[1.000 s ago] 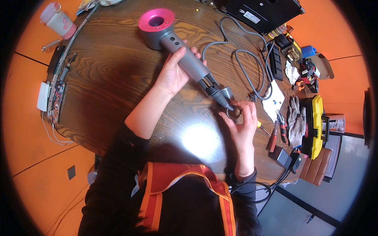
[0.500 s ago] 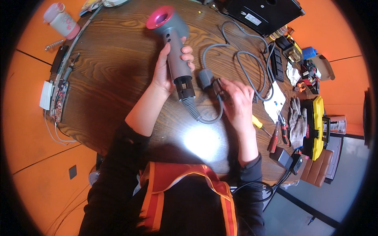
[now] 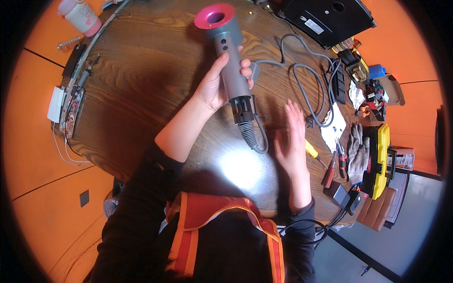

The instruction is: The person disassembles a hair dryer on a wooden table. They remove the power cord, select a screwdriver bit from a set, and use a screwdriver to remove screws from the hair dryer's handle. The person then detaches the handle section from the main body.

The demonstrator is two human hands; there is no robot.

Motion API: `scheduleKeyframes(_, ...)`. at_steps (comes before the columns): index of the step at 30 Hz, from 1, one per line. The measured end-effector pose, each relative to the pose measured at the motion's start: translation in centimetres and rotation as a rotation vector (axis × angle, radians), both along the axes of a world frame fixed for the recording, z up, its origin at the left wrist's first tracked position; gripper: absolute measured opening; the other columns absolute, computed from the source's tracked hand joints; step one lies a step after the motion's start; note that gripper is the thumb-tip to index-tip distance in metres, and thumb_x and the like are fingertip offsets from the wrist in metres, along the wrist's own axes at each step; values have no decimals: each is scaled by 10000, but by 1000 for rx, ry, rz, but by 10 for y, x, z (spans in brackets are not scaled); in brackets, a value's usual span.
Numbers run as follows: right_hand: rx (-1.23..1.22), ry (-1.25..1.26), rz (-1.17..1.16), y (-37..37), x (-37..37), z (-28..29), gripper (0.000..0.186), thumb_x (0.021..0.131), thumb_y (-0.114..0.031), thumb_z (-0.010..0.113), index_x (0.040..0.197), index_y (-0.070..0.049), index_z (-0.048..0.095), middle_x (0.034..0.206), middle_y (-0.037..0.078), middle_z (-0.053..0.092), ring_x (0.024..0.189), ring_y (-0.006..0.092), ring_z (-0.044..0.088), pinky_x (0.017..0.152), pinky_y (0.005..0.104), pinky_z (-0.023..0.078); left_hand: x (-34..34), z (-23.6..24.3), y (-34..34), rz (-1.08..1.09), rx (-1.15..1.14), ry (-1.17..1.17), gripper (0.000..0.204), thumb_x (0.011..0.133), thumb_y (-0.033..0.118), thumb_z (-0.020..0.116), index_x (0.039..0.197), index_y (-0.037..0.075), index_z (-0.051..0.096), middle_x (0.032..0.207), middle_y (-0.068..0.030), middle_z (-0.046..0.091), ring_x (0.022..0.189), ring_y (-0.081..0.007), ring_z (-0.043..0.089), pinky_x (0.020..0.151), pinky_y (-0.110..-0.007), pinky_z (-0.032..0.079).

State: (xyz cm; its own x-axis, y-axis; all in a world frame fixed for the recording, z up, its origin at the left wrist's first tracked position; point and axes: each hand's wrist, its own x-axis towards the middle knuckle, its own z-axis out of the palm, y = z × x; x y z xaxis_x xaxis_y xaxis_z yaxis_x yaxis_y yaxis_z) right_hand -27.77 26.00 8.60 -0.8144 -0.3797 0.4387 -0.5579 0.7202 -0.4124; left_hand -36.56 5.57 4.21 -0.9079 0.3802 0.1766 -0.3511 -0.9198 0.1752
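Note:
My left hand grips the grey handle of a hair dryer with a pink ring on its head. The handle's lower end shows an exposed black inner section above a ribbed cord sleeve. The grey cord loops past it, with a grey fitting partly hidden behind the handle. My right hand is open and empty over the table, fingers extended, right of the sleeve. A yellow screwdriver lies just right of that hand.
Pliers, a red screwdriver, grey gloves and a yellow-black toolbox line the wooden table's right side, below a black case and assorted parts. At left are a bottle and a circuit board.
The dryer in my left hand has moved right and become more upright. My right hand has let go of the cord piece near the handle and opened.

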Motion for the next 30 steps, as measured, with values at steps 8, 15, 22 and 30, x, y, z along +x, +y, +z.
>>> scheduleKeyframes(8, -227, -375, -49, -27, 33, 6, 261, 750, -177, 663, 945, -19, 595, 751, 147, 606, 685, 274, 594, 616, 316, 469, 6, 4, 12, 67, -225, -2, 421, 865, 308, 547, 1196, 141, 349, 933, -73, 461, 833, -164, 500, 748, -369, 465)
scheduleKeyframes(15, -103, -270, -199, -38, 31, -2, 234, 777, -195, 641, 660, -37, 515, 513, 134, 488, 483, 295, 504, 500, 356, 402, 7, 10, 17, 212, -435, -141, 384, 842, 219, 584, 1099, 104, 323, 859, -103, 507, 766, -198, 550, 671, -378, 513)
scheduleKeyframes(22, 78, -6, -135, -37, 34, -9, 201, 736, -138, 681, 653, -51, 520, 511, 66, 479, 452, 247, 457, 500, 314, 380, 8, 10, 15, 167, -415, -146, 417, 844, 258, 569, 1151, 106, 332, 842, -93, 505, 723, -183, 536, 662, -350, 490)
scheduleKeyframes(30, 135, -125, -24, -34, 38, -11, 245, 735, -162, 678, 886, 8, 586, 742, 131, 563, 668, 265, 547, 624, 323, 441, 9, 7, 10, 138, -484, 17, 475, 817, 262, 587, 1197, 127, 335, 797, -71, 490, 673, -171, 515, 623, -356, 461)
